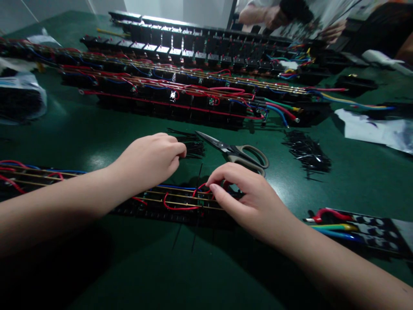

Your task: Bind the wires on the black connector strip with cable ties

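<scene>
My left hand (156,155) is closed, its fingertips curled at the edge of a pile of black cable ties (194,145); what they hold is hidden. Thumb and forefinger of my right hand (245,191) pinch at a red wire (200,187) on the long black wired strip (151,211). Brass-coloured rods and a blue wire run along this strip beneath both hands. A thin black cable tie (195,237) crosses under the strip, its end sticking out at the front. Grey-handled scissors (240,153) lie just behind my right hand, blades pointing left.
Several more wired black strips (180,82) lie across the back. A second cable tie pile (308,153) is at right, near a black part with thick coloured wires (364,228). Plastic bags (22,97) sit at left. Another person's hand (274,17) shows at the far right.
</scene>
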`<state>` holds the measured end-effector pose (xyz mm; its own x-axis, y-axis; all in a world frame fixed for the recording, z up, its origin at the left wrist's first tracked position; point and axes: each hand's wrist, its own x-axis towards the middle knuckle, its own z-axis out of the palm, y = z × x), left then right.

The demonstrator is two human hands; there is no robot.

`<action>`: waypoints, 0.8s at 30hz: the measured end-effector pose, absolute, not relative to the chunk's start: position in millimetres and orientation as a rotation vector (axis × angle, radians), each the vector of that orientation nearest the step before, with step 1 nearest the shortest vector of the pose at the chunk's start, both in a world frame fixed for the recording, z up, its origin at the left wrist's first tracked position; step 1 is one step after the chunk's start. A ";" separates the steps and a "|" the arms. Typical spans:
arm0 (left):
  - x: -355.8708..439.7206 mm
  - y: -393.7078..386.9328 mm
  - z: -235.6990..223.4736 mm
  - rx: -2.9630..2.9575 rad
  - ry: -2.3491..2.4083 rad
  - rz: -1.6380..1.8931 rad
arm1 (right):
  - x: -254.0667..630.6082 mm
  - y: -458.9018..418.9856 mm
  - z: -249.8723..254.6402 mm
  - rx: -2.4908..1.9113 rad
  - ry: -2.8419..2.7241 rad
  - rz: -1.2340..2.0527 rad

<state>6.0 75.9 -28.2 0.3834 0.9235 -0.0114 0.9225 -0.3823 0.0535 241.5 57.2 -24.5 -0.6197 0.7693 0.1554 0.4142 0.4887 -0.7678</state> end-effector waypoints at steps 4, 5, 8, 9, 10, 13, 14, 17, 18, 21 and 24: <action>5.5 75.9 -29.9 2.597 1.706 0.001 | 242.0 57.0 -24.5 -0.979 -2.249 0.977; 5.4 75.8 -30.0 2.599 1.704 0.000 | 242.1 56.8 -24.6 -0.978 -2.249 0.975; 5.6 76.0 -29.6 2.590 1.703 0.003 | 241.9 56.6 -24.9 -0.975 -2.250 0.973; 5.7 76.1 -29.3 2.590 1.706 0.013 | 241.9 56.7 -25.0 -0.973 -2.251 0.974; 5.7 76.3 -29.1 2.595 1.707 0.026 | 241.8 56.8 -25.1 -0.972 -2.251 0.974; 5.6 77.0 -29.1 2.631 1.716 0.057 | 241.6 57.2 -25.1 -0.970 -2.250 0.966; 5.5 77.2 -29.4 2.642 1.721 0.051 | 241.6 57.3 -25.1 -0.969 -2.250 0.963; 5.2 77.1 -30.6 2.658 1.732 0.009 | 241.4 57.4 -25.0 -0.968 -2.254 0.961; 5.2 77.0 -30.9 2.656 1.728 -0.003 | 241.3 57.3 -25.0 -0.969 -2.254 0.960; 5.1 76.5 -31.5 2.637 1.717 -0.029 | 241.4 57.3 -25.1 -0.963 -2.256 0.954; 5.0 76.5 -31.6 2.625 1.726 -0.041 | 241.9 57.6 -25.4 -0.962 -2.260 0.949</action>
